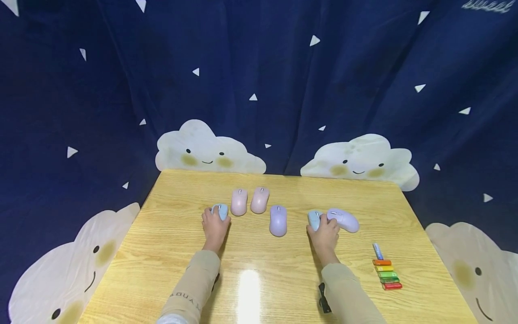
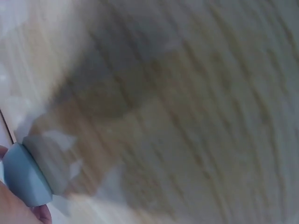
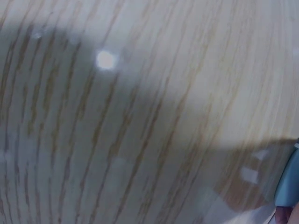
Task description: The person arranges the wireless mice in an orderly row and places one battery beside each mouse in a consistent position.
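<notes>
At the left of the row, my left hand (image 1: 215, 228) grips a light blue computer mouse (image 1: 222, 210) by its sides. The left wrist view catches that mouse (image 2: 25, 175) low on its left edge, with fingertips on both sides. My right hand (image 1: 325, 236) holds a second light blue mouse (image 1: 313, 218), partly hidden under the fingers. In the right wrist view only a sliver of this mouse (image 3: 288, 184) shows. Beside that hand lies a tilted lavender mouse (image 1: 347, 221); fingers overlap its near-left end, and I cannot tell whether they touch it.
Between the hands stand two pink mice (image 1: 239, 203) and a lavender mouse (image 1: 278, 223). At the right, several coloured batteries (image 1: 386, 274) lie in a column, with a blue one (image 1: 377, 251) turned lengthwise at its far end. A dark curtain (image 1: 259, 54) hangs behind the wooden table (image 1: 170, 252).
</notes>
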`<action>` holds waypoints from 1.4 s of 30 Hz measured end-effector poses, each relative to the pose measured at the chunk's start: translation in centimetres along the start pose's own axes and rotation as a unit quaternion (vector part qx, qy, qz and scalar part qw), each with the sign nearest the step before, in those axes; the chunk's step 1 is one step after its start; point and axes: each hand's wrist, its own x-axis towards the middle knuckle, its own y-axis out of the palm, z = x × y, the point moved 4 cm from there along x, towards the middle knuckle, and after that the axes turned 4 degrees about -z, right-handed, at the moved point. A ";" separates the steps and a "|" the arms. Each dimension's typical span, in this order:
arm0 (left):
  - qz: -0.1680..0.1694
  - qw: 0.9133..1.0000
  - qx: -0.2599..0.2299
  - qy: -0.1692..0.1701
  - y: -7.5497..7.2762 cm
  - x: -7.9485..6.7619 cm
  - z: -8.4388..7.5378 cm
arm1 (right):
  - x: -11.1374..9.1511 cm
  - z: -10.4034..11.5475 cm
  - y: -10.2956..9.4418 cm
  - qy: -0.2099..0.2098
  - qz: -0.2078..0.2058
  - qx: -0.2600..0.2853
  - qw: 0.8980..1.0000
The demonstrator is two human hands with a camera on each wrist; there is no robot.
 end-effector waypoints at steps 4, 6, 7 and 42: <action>0.002 1.000 -0.016 -0.020 -0.1 0.1 -0.3 | 0.1 -0.1 0.0 0.001 0.000 0.002 1.000; 0.005 0.999 -0.021 -0.027 -0.2 0.2 -0.4 | 0.0 -0.1 -0.1 0.001 0.000 0.004 1.000; 0.006 0.999 -0.022 -0.028 -0.2 0.2 -0.4 | 0.0 -0.1 -0.1 0.001 0.000 0.005 1.000; 0.008 0.999 -0.036 -0.025 -0.7 0.1 -0.4 | 6.6 -4.1 -6.4 -0.107 0.148 -0.044 0.982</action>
